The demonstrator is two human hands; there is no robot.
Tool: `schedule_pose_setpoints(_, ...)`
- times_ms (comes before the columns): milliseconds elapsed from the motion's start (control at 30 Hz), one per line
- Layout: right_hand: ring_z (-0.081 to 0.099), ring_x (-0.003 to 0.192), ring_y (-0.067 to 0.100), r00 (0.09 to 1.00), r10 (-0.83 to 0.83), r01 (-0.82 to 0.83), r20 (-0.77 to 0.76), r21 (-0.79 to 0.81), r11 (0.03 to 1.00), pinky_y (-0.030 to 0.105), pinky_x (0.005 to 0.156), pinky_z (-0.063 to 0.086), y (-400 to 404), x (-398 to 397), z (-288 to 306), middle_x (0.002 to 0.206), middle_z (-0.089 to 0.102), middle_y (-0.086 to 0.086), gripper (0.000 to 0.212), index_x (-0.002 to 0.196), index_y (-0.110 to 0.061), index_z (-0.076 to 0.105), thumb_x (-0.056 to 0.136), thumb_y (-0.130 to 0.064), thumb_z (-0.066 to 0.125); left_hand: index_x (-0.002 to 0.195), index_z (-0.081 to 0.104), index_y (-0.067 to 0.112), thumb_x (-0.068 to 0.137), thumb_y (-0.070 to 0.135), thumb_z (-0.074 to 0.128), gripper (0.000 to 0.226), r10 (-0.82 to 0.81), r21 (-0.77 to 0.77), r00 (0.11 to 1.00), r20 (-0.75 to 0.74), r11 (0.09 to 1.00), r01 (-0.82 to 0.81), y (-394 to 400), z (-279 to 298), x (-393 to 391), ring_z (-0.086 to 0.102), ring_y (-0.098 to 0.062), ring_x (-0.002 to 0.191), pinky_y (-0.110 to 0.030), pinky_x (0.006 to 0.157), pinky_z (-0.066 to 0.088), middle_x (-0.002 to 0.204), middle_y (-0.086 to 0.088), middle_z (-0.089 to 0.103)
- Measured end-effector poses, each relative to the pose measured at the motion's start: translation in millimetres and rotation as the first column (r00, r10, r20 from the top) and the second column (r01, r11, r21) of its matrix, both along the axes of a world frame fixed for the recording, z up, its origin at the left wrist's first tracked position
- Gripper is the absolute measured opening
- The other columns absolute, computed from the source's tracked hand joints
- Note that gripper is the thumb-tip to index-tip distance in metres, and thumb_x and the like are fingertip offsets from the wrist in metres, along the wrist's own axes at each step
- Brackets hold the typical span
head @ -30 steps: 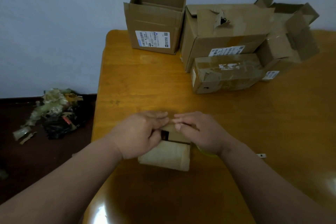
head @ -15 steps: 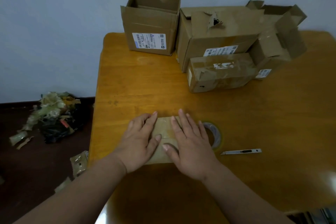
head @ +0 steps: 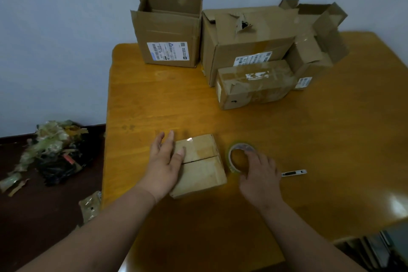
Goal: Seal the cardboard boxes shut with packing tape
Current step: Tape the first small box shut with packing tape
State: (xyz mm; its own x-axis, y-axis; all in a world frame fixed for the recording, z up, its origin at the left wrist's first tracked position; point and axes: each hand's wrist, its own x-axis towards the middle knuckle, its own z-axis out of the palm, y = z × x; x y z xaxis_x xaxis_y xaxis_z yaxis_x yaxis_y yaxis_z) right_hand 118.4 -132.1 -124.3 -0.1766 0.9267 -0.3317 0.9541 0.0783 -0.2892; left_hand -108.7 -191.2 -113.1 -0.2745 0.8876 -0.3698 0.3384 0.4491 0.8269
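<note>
**Holding the small box, right hand at the tape**

Resting my left hand [head: 164, 164] flat on the left side of the small box [head: 201, 165], fingers straight and spread, thumb lying across its top near the seam. The box sits near the front left of the table [head: 309, 139], flaps closed, a dark seam line running across the top; a glossy patch shows at its far edge.

My right hand [head: 259, 175] lies over the near right part of the tape roll [head: 239, 158], fingertips on the ring. Whether the fingers actually curl round the roll I cannot tell from this angle. The roll lies flat on the table just right of the box, apart from it.

A cutter [head: 294, 172] lies on the table just right of my right hand, partly hidden by it.

At the far side: an open box [head: 167, 35] with flaps up, a large torn box [head: 247, 35] beside it, a taped box [head: 254, 84] in front of that, and a crumpled box [head: 318, 46] at the right.

On the floor, left of the table, a scrap pile [head: 53, 150]
</note>
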Motion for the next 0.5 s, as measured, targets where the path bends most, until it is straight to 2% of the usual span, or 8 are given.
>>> schedule_pose_setpoints(67, 0.013, 0.144, 0.027, 0.971, 0.160, -0.150, 0.176, -0.071, 0.986, 0.051, 0.117, 0.012, 1, 9, -7, 0.153, 0.027, -0.001, 0.058, 0.145, -0.024, 0.036, 0.089, -0.028, 0.050, 0.156, 0.017, 0.030, 0.101, 0.042, 0.039, 0.060, 0.086, 0.002, 0.994, 0.069, 0.996, -0.086, 2, 8, 0, 0.010, -0.012, 0.147, -0.029, 0.114, 0.016, 0.161, 0.011, 0.002)
schedule_pose_setpoints(133, 0.008, 0.144, 0.029, 0.932, 0.265, -0.253, 0.247, -0.077, 0.964, 0.054, 0.118, 0.004, 3, 10, -11, 0.149, 0.029, -0.001, 0.046, 0.133, -0.027, 0.049, 0.086, -0.024, 0.048, 0.155, 0.021, 0.031, 0.100, 0.044, 0.040, 0.059, 0.139, 0.024, 0.988, 0.073, 0.990, -0.141, 4, 13, -2, 0.014, -0.013, 0.146, -0.030, 0.113, 0.019, 0.160, 0.011, 0.007)
schedule_pose_setpoints(200, 0.010, 0.143, 0.030, 0.921, 0.284, -0.277, 0.268, -0.066, 0.959, 0.056, 0.117, 0.000, 4, 8, -11, 0.144, 0.032, -0.002, 0.036, 0.121, -0.030, 0.058, 0.089, -0.020, 0.046, 0.154, 0.023, 0.031, 0.099, 0.046, 0.040, 0.059, 0.164, 0.053, 0.985, 0.047, 0.985, -0.166, 5, 18, -4, 0.016, -0.013, 0.145, -0.030, 0.112, 0.020, 0.159, 0.011, 0.010)
schedule_pose_setpoints(300, 0.016, 0.142, 0.026, 0.937, 0.246, -0.250, 0.249, -0.015, 0.968, 0.055, 0.116, 0.002, 8, 10, -8, 0.138, 0.044, -0.007, 0.029, 0.121, -0.034, 0.058, 0.094, -0.028, 0.048, 0.154, 0.025, 0.031, 0.098, 0.047, 0.040, 0.059, 0.170, 0.088, 0.985, -0.020, 0.982, -0.168, 4, 22, -10, 0.016, -0.013, 0.146, -0.028, 0.110, 0.019, 0.158, 0.009, 0.012)
schedule_pose_setpoints(367, 0.022, 0.141, 0.022, 0.975, 0.157, -0.158, 0.159, -0.003, 0.987, 0.051, 0.116, 0.006, 12, 10, 1, 0.134, 0.051, -0.007, 0.029, 0.124, -0.033, 0.058, 0.096, -0.038, 0.053, 0.152, 0.029, 0.031, 0.097, 0.046, 0.043, 0.058, 0.190, 0.131, 0.979, -0.071, 0.975, -0.180, 5, 25, -14, 0.018, -0.015, 0.145, -0.032, 0.114, 0.022, 0.157, 0.008, 0.016)
schedule_pose_setpoints(433, 0.033, 0.134, 0.023, 1.000, -0.004, 0.004, -0.004, -0.048, 0.999, 0.046, 0.115, 0.016, 18, 10, 17, 0.126, 0.057, -0.002, 0.034, 0.124, -0.027, 0.059, 0.095, -0.044, 0.057, 0.149, 0.033, 0.031, 0.097, 0.042, 0.048, 0.055, 0.216, 0.170, 0.972, -0.094, 0.965, -0.199, 7, 31, -14, 0.022, -0.015, 0.143, -0.038, 0.116, 0.026, 0.153, 0.008, 0.020)
schedule_pose_setpoints(467, 0.042, 0.127, 0.023, 0.987, -0.100, 0.086, -0.127, -0.105, 0.991, 0.046, 0.113, 0.025, 21, 9, 26, 0.120, 0.059, -0.001, 0.035, 0.123, -0.024, 0.060, 0.094, -0.045, 0.058, 0.149, 0.034, 0.031, 0.097, 0.040, 0.050, 0.054, 0.219, 0.185, 0.970, -0.105, 0.963, -0.197, 8, 34, -13, 0.023, -0.016, 0.142, -0.040, 0.116, 0.028, 0.152, 0.008, 0.021)
schedule_pose_setpoints(500, 0.050, 0.118, 0.022, 0.933, -0.210, 0.158, -0.293, -0.192, 0.969, 0.047, 0.107, 0.036, 24, 9, 35, 0.115, 0.061, -0.002, 0.035, 0.122, -0.022, 0.061, 0.094, -0.043, 0.060, 0.148, 0.035, 0.030, 0.097, 0.039, 0.052, 0.054, 0.210, 0.198, 0.970, -0.121, 0.963, -0.184, 10, 37, -11, 0.025, -0.017, 0.141, -0.043, 0.116, 0.030, 0.151, 0.008, 0.023)
